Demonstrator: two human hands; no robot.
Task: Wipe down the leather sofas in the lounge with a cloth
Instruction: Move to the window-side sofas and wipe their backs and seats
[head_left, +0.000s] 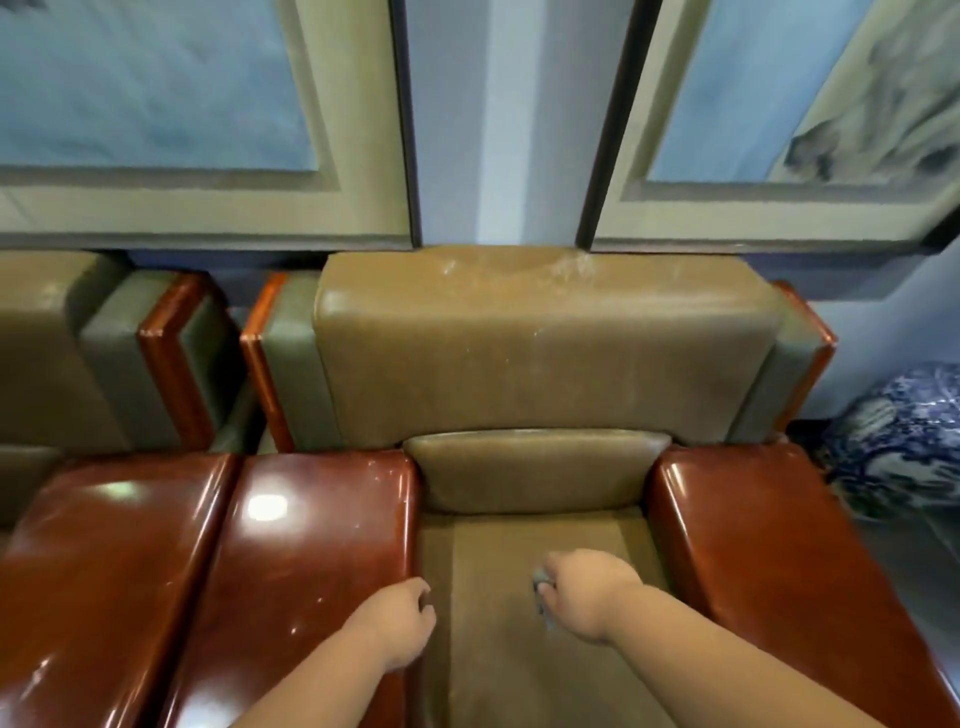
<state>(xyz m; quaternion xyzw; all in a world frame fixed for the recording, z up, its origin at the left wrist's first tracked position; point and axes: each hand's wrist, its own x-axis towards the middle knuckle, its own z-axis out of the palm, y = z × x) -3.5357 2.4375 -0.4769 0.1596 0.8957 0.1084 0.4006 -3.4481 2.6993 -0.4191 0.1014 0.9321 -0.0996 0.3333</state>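
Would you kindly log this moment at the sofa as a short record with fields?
setting: tan leather sofa with glossy wooden armrests, framed pictures above
right hand: grips a small grey cloth on the seat cushion
left hand: fingers curled, at the left armrest's inner edge
nearby: blue-and-white vase at right
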